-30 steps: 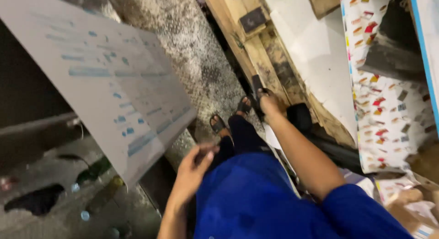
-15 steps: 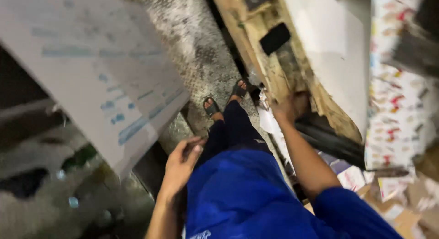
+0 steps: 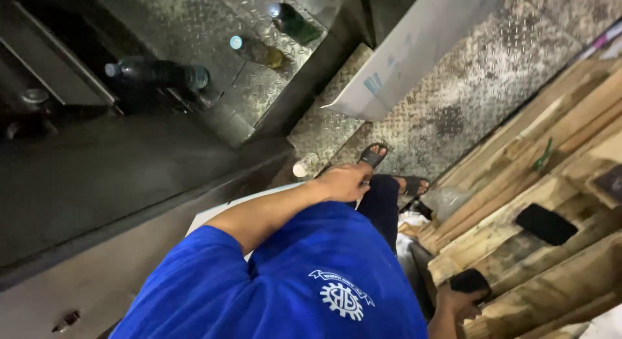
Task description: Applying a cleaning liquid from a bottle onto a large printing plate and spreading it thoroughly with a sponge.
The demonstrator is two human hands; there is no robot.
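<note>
Left hand (image 3: 345, 181): curled loosely by the leg, holding nothing I can see. A small white cup (image 3: 304, 165) lies on the floor just at its 10 o'clock.
Right hand (image 3: 461, 301): closed around a black block (image 3: 471, 280), at 5 o'clock in the view.
Black block: sits against the wood pallets (image 3: 531, 177). It looks small, light and stiff, maybe a bit soft like foam.
Where to hold: around its middle, fingers on both sides.
Second block (image 3: 545, 223): lies on the wood at 1 o'clock from the right hand.
Bottles (image 3: 258, 50): well apart, on the metal floor (image 3: 453, 99) at 11 o'clock.
Sandals (image 3: 374, 155): on the feet, near the left hand.
</note>
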